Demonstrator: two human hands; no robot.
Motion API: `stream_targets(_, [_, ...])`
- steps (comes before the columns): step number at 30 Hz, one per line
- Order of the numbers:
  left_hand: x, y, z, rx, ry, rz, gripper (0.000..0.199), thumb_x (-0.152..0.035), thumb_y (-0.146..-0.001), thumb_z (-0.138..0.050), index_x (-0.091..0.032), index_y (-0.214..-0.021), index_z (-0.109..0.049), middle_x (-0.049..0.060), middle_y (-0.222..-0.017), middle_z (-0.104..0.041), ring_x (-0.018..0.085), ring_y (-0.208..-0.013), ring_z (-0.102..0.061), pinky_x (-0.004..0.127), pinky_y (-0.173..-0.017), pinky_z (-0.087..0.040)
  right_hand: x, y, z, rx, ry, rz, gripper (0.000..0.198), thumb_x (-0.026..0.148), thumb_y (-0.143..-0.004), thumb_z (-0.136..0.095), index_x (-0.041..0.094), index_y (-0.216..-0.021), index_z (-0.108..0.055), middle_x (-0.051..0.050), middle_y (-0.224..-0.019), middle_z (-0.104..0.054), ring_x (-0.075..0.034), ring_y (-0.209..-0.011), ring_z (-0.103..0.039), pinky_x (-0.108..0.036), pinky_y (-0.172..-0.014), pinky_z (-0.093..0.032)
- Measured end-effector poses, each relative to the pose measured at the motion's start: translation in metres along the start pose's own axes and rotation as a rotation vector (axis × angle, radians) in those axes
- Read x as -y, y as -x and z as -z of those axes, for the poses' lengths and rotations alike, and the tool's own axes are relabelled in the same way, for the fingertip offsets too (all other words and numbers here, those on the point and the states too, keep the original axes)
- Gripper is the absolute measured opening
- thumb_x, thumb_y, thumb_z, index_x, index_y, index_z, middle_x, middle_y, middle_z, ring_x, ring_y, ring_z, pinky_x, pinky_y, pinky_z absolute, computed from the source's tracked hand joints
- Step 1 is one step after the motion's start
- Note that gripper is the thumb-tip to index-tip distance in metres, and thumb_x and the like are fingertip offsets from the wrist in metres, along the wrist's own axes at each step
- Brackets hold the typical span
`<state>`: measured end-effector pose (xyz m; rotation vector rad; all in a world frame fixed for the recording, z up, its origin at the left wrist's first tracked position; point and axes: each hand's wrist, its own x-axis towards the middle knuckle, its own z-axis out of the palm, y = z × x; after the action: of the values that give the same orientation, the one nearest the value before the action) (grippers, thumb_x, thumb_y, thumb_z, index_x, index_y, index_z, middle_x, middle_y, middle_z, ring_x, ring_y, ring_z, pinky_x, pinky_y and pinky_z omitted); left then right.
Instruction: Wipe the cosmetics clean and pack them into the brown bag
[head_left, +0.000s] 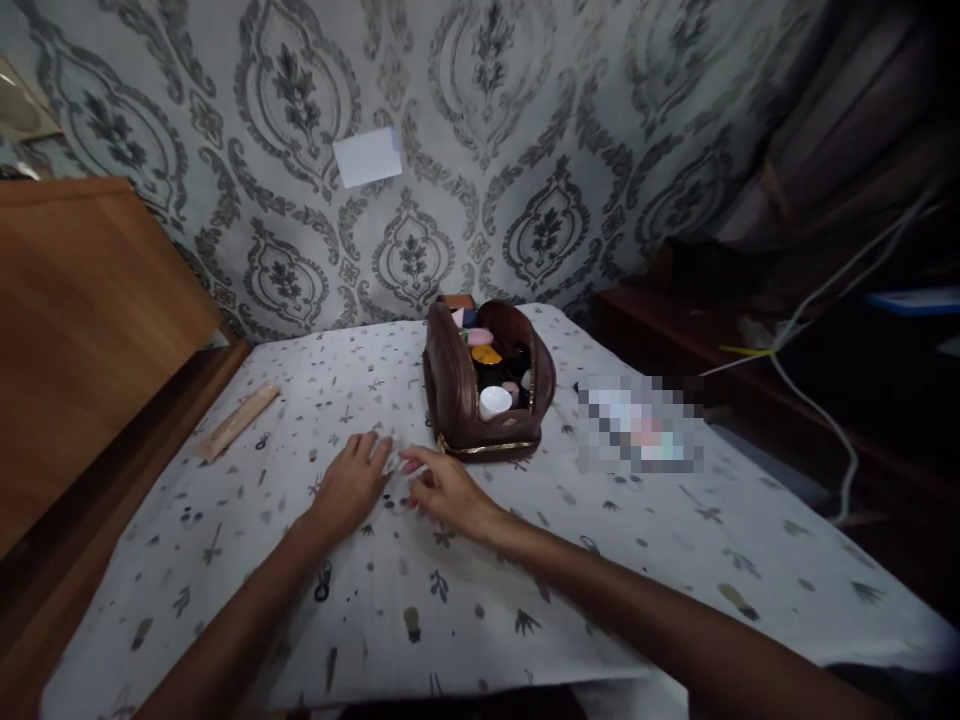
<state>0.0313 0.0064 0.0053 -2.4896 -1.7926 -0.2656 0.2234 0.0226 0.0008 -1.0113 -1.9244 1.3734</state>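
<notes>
My left hand (351, 485) rests palm down on the patterned white cloth (465, 640), its fingers stretched forward and slightly apart. Beside it, my right hand (450, 495) has its index finger extended and the other fingers loosely bent, with a gap to the thumb. A small, pale, see-through thing (394, 461) shows between the fingertips of both hands; its kind is too blurred to tell. Just beyond the hands stands a brown zippered cosmetic bag (442, 390), its top unzipped. Inside it are a white-lidded jar (495, 402), a yellow-orange round item (486, 356) and several other small containers.
A narrow, light-brown, wrapped-looking item (240, 420) lies on the cloth at left. A blurred-out flat object (641, 425) lies at right. Wooden furniture (97, 330) borders the left side. A white cable (821, 410) hangs at right; patterned wallpaper (487, 200) backs the table.
</notes>
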Motion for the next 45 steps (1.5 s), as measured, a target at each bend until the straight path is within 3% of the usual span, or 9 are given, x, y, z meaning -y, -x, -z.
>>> stream_targets(3, [0.003,-0.002,-0.013,-0.018,-0.081,0.098,0.027,-0.023,-0.096,-0.045,-0.018,-0.119,-0.058,0.013,-0.113,-0.058,0.029,-0.108,-0.057,0.038,-0.082,-0.054,-0.011,-0.014,-0.019,-0.084,-0.065,-0.058,0.052,0.008,-0.075,-0.059,0.017,-0.126,-0.056,-0.009,-0.116,-0.063,-0.010,-0.063,-0.064,-0.024,-0.057,-0.051])
stream_targets(7, [0.004,-0.004,-0.014,-0.156,0.210,0.109,0.020,-0.032,-0.099,-0.042,-0.019,-0.099,-0.057,0.006,-0.094,-0.057,0.022,-0.086,-0.060,0.034,-0.075,-0.051,-0.021,-0.013,-0.034,-0.083,-0.435,-0.025,0.045,0.027,-0.082,-0.065,0.021,-0.125,-0.055,-0.007,-0.118,-0.061,-0.010,-0.065,-0.066,-0.025,-0.060,-0.052])
stream_targets(12, [-0.021,-0.004,0.004,-0.339,0.496,0.078,0.029,-0.037,-0.099,-0.034,-0.023,-0.077,-0.047,-0.001,-0.073,-0.052,0.018,-0.070,-0.055,0.031,-0.069,-0.043,-0.027,-0.007,-0.037,-0.022,-0.777,0.005,0.056,0.058,-0.074,-0.075,0.020,-0.110,-0.056,0.001,-0.079,-0.066,-0.015,-0.066,-0.069,-0.027,-0.062,-0.052])
stream_targets(19, [-0.031,-0.004,0.003,-0.371,0.694,0.260,0.042,-0.047,-0.100,-0.030,-0.024,-0.065,-0.039,-0.005,-0.055,-0.042,0.014,-0.053,-0.043,0.029,-0.056,-0.032,-0.020,-0.002,-0.034,-0.089,-0.827,-0.014,0.048,0.049,-0.069,-0.083,0.019,-0.096,-0.058,0.001,-0.078,-0.067,-0.015,-0.067,-0.070,-0.024,-0.059,-0.050])
stream_targets(25, [-0.021,-0.001,-0.005,-0.434,0.894,0.457,0.053,-0.063,-0.097,-0.031,-0.025,-0.060,-0.034,-0.004,-0.055,-0.037,0.014,-0.055,-0.040,0.028,-0.054,-0.034,-0.013,0.002,-0.032,-0.107,-0.695,0.028,0.046,0.036,-0.067,-0.083,0.022,-0.104,-0.061,0.002,-0.090,-0.065,-0.011,-0.071,-0.065,-0.023,-0.063,-0.049])
stream_targets(30, [-0.031,0.003,0.000,-0.342,1.010,0.192,0.052,-0.065,-0.097,-0.029,-0.021,-0.081,-0.052,0.001,-0.075,-0.055,0.018,-0.073,-0.052,0.029,-0.070,-0.044,-0.016,0.001,-0.028,-0.223,-0.471,0.087,0.038,0.030,-0.070,-0.077,0.022,-0.104,-0.062,0.001,-0.090,-0.064,-0.013,-0.073,-0.060,-0.026,-0.067,-0.050])
stream_targets(34, [-0.036,0.005,-0.004,-0.261,0.974,0.081,0.043,-0.058,-0.099,-0.035,-0.020,-0.089,-0.053,0.001,-0.079,-0.055,0.017,-0.073,-0.052,0.028,-0.070,-0.043,-0.020,0.001,-0.027,-0.351,-0.215,0.187,0.028,0.024,-0.072,-0.071,0.020,-0.099,-0.063,-0.002,-0.093,-0.060,-0.015,-0.079,-0.059,-0.027,-0.068,-0.050])
stream_targets(40, [-0.034,0.007,-0.011,-0.304,0.970,0.227,0.044,-0.057,-0.099,-0.035,-0.023,-0.074,-0.045,-0.003,-0.067,-0.045,0.015,-0.063,-0.046,0.028,-0.062,-0.041,-0.018,0.008,-0.030,-0.360,-0.067,0.305,0.036,0.014,-0.074,-0.068,0.020,-0.109,-0.062,-0.002,-0.094,-0.056,-0.015,-0.078,-0.056,-0.027,-0.068,-0.049])
stream_targets(45, [-0.032,0.013,-0.025,-0.350,0.957,0.452,0.043,-0.061,-0.092,-0.044,-0.023,-0.081,-0.058,0.004,-0.082,-0.065,0.022,-0.083,-0.061,0.033,-0.077,-0.052,-0.013,0.011,-0.029,-0.354,-0.059,0.320,0.033,0.013,-0.070,-0.075,0.020,-0.101,-0.064,0.000,-0.089,-0.056,-0.016,-0.082,-0.055,-0.027,-0.072,-0.048])
